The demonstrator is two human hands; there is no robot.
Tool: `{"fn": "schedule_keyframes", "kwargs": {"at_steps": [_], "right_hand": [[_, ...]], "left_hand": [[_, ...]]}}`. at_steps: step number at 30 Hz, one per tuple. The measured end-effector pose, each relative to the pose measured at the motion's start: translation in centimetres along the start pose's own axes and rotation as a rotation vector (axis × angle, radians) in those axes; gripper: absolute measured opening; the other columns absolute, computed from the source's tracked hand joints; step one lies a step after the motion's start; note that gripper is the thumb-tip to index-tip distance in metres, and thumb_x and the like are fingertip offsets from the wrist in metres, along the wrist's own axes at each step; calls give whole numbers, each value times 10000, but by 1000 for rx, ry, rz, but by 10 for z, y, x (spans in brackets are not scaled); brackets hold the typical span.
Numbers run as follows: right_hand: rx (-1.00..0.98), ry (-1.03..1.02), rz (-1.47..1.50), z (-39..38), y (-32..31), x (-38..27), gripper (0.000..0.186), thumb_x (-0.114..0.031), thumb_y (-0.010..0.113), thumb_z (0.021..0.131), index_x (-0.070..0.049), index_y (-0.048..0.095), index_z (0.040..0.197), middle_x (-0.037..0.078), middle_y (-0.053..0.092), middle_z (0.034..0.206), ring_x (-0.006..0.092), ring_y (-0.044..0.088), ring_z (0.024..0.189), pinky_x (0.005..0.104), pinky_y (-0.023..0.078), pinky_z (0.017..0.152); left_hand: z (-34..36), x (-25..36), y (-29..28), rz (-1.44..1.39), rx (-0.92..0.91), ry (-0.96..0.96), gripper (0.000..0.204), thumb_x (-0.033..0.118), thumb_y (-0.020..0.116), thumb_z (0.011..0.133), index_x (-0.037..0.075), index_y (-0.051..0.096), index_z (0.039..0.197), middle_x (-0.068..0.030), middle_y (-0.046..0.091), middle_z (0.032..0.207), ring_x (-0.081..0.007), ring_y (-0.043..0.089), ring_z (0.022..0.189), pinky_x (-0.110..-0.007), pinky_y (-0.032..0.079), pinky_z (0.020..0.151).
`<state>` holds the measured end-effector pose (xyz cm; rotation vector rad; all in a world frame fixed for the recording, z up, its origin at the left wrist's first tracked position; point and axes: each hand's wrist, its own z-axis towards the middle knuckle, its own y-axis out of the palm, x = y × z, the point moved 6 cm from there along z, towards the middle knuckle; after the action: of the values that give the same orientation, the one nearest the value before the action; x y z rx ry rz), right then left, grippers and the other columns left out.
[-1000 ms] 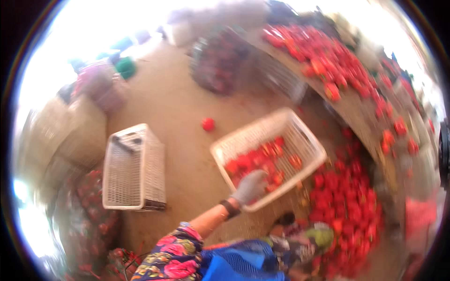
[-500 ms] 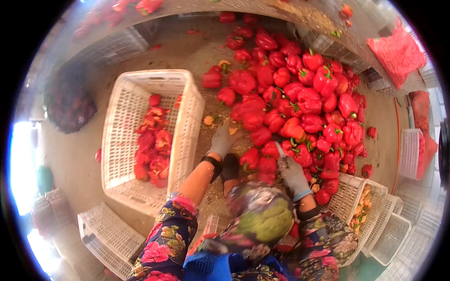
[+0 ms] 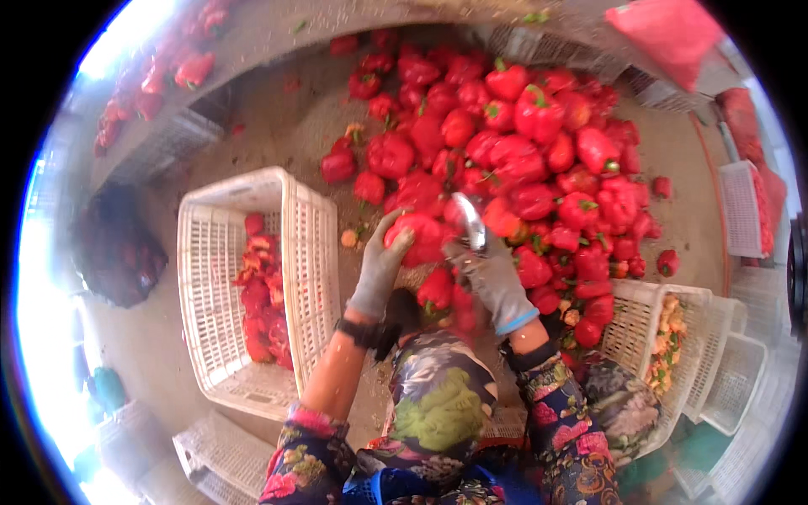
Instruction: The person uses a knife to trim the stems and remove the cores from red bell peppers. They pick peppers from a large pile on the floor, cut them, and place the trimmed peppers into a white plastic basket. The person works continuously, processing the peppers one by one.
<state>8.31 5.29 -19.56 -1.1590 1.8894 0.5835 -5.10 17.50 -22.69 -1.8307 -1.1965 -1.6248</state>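
My left hand (image 3: 379,268), in a grey glove, is closed on a red bell pepper (image 3: 422,239) at the near side of the heap. Close by on the right, my gloved right hand (image 3: 495,282) grips a knife (image 3: 471,222); its shiny blade points up and away, beside the held pepper. The knife's handle is hidden in my fist. Beyond both hands spreads a large heap of red bell peppers (image 3: 513,160). To the left stands a white slatted crate (image 3: 313,252) with cut red pepper pieces (image 3: 263,290) inside.
A white crate (image 3: 633,324) at the right holds orange and green pepper cores (image 3: 667,341), with more crates beside it. Another white crate (image 3: 223,450) lies at the lower left. A dark full sack (image 3: 118,244) sits far left. A pinkish-red sack (image 3: 669,38) lies at upper right.
My left hand has moved up from the floor beside the crate and now holds a pepper. My right hand has brought the knife up and left towards it. The view has shifted.
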Motion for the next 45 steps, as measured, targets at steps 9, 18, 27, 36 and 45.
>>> {"fn": "schedule_keyframes", "kwargs": {"at_steps": [9,18,27,36,45], "right_hand": [[-91,-829,-424,-136,49,-198,494,-274,743,724,-66,557,1131,178,671,914,219,685,849,340,531,730],[-94,-831,-459,-201,132,-147,368,-279,687,765,-85,605,1068,176,661,866,301,668,825,358,512,722],[-279,-900,-388,-200,212,-103,337,-307,697,787,-101,645,1049,150,680,914,228,675,845,351,526,753],[-632,-201,-94,-184,279,-41,328,-130,739,780,15,644,1058,24,662,925,75,587,801,245,510,737],[-586,-218,100,-191,283,-14,249,-98,719,807,-34,647,1037,-18,636,873,48,570,754,214,502,661]], "left_hand": [[-106,226,32,281,-58,475,418,386,605,877,18,569,1074,-49,580,1001,-158,546,942,-302,437,870],[-198,179,-38,-164,156,310,318,334,540,934,22,586,971,-24,573,885,-114,536,821,-262,445,764],[-262,134,-101,-373,469,104,356,409,466,960,95,593,1067,-6,614,963,-122,610,792,-244,498,604],[-298,99,-132,-685,475,101,421,443,444,967,62,576,1086,-58,629,877,-147,605,685,-268,465,546],[-303,86,-136,-1432,253,217,689,575,391,941,10,410,1337,-181,503,1302,-302,488,1205,-445,401,1035]]}}
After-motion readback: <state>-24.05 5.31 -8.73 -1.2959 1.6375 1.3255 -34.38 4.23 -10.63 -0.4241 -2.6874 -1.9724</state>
